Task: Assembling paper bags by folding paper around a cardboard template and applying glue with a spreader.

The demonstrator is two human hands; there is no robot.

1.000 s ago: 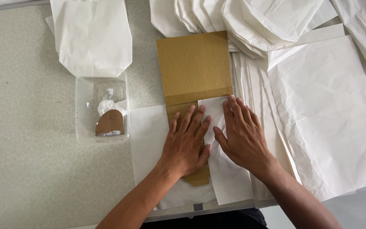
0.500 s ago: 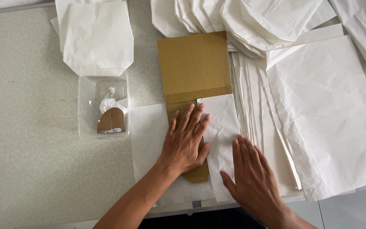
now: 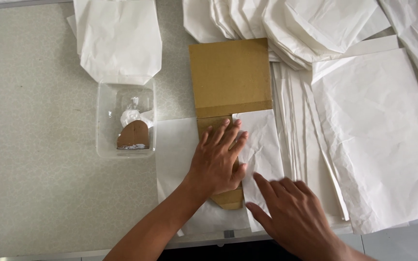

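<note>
A brown cardboard template (image 3: 231,77) lies flat on the table, its lower strip under a white paper sheet (image 3: 262,140) that is folded over it. My left hand (image 3: 218,159) presses flat on the paper and the cardboard strip, fingers spread and pointing away from me. My right hand (image 3: 291,212) rests lower, near the table's front edge, with its fingertips on the folded paper's right flap. Neither hand grips anything.
A clear plastic tub (image 3: 103,121) with white glue and a brown cardboard spreader (image 3: 133,135) stands to the left. A finished white paper bag (image 3: 119,41) lies behind it. Stacked white sheets (image 3: 378,130) fill the right; folded bags (image 3: 291,24) lie at the back.
My right hand has slid from beside the left hand, on the folded paper, down and toward me to the paper's lower right. The left hand has stayed pressing in place.
</note>
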